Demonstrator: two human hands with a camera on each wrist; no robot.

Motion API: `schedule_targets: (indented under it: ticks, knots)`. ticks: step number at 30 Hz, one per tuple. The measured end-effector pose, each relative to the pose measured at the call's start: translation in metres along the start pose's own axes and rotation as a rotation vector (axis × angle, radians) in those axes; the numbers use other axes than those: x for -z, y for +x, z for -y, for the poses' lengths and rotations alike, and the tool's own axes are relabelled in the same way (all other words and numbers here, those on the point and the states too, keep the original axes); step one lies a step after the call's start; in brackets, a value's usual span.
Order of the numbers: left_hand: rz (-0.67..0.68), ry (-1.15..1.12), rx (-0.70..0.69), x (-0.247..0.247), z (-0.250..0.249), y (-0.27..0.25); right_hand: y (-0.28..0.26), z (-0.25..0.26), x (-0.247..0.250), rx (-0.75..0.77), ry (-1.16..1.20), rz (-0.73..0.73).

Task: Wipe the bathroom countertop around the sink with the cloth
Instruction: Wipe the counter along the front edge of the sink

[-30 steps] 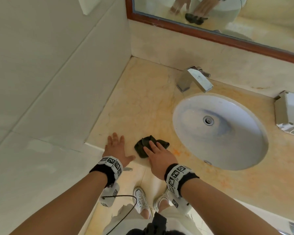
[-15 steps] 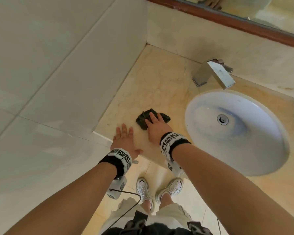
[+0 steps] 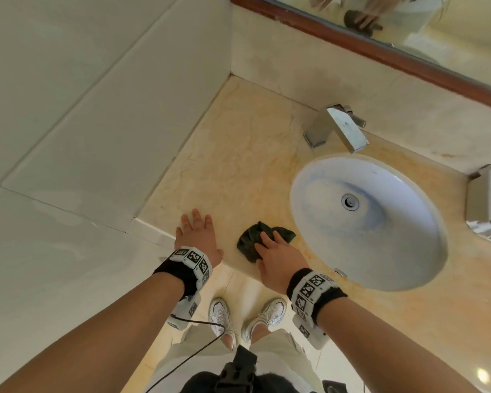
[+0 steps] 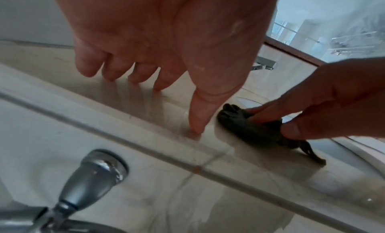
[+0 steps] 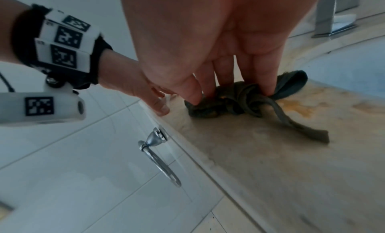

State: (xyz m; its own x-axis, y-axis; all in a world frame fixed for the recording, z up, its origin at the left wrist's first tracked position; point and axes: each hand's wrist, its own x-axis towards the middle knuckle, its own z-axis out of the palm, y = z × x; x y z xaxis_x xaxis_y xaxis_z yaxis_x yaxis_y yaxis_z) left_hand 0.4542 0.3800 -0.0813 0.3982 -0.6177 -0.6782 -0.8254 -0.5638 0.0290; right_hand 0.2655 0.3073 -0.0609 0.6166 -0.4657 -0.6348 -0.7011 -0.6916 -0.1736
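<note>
A crumpled dark green cloth [image 3: 250, 239] [image 4: 245, 126] [image 5: 239, 103] lies on the beige marble countertop [image 3: 238, 165], near its front edge and just left of the white oval sink [image 3: 394, 251]. My right hand [image 3: 278, 256] [image 5: 225, 81] [image 4: 295, 116] presses down on the cloth with straight fingers, thumb at its near side. One strip of the cloth trails toward the front edge. My left hand [image 3: 196, 234] [image 4: 145, 75] rests flat on the countertop a short way left of the cloth, fingertips and thumb touching the stone.
A square chrome faucet [image 3: 338, 129] stands behind the sink, under a wood-framed mirror [image 3: 408, 24]. A metal box [image 3: 485, 199] sits at the right edge. A tiled wall [image 3: 97, 109] closes the left side. A chrome towel ring [image 5: 160, 160] hangs below the counter's front.
My right hand slid the cloth away from the front edge, then drew it back toward the edge. The left hand stayed planted on the countertop.
</note>
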Motion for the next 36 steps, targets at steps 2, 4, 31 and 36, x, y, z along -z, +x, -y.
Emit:
schedule_targets:
  ticks: [2, 4, 31, 36]
  knots:
    - [-0.01, -0.02, -0.007, -0.003, -0.007, -0.003, -0.008, -0.003, -0.005, 0.017, 0.037, -0.003]
    - [-0.01, -0.059, 0.003, -0.008, -0.012, -0.005, -0.01, 0.0, -0.009, 0.029, 0.027, 0.012]
    - [-0.04, -0.063, 0.059, -0.013, -0.022, -0.003, -0.007, -0.077, -0.009, 0.104, -0.051, -0.015]
    - [-0.046, -0.056, 0.062, -0.014, -0.021, -0.003, -0.042, -0.083, -0.034, 0.088, -0.078, 0.008]
